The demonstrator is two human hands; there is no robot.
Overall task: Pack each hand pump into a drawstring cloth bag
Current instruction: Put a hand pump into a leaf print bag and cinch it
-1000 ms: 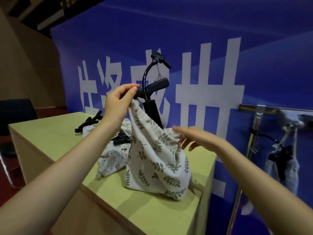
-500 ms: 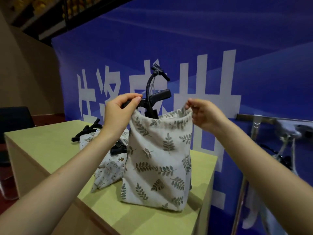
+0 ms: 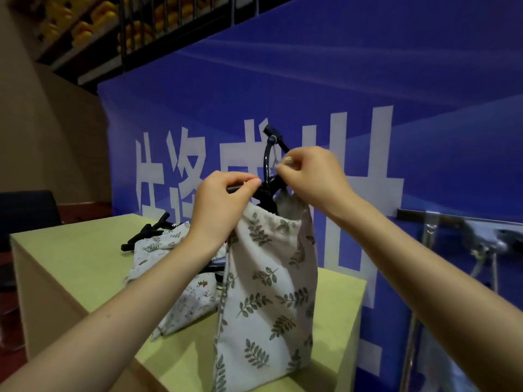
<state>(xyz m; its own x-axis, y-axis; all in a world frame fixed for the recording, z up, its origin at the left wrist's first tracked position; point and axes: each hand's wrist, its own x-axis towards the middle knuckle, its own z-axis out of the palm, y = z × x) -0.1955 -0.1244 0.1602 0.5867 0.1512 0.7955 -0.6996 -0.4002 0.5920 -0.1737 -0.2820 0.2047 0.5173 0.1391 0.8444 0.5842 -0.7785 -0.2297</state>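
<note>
A white cloth bag (image 3: 268, 292) with a green leaf print stands upright on the yellow-green table (image 3: 70, 267). A black hand pump (image 3: 268, 162) sits inside it, with its handle and curved hose sticking out of the top. My left hand (image 3: 220, 205) pinches the left side of the bag's rim. Raised above the opening, my right hand (image 3: 311, 176) pinches the rim or cord on the right, beside the pump's hose.
Behind the upright bag lie other patterned cloth bags (image 3: 169, 258) with black pump parts (image 3: 147, 233) poking out. A blue banner (image 3: 368, 108) with white characters backs the table. A metal rack (image 3: 452, 222) with hanging items stands at the right, a dark chair (image 3: 25, 213) at the left.
Both hands have lifted the bag's rim higher round the pump. My right hand rose from the slack right rim and moved in towards the hose, narrowing the opening.
</note>
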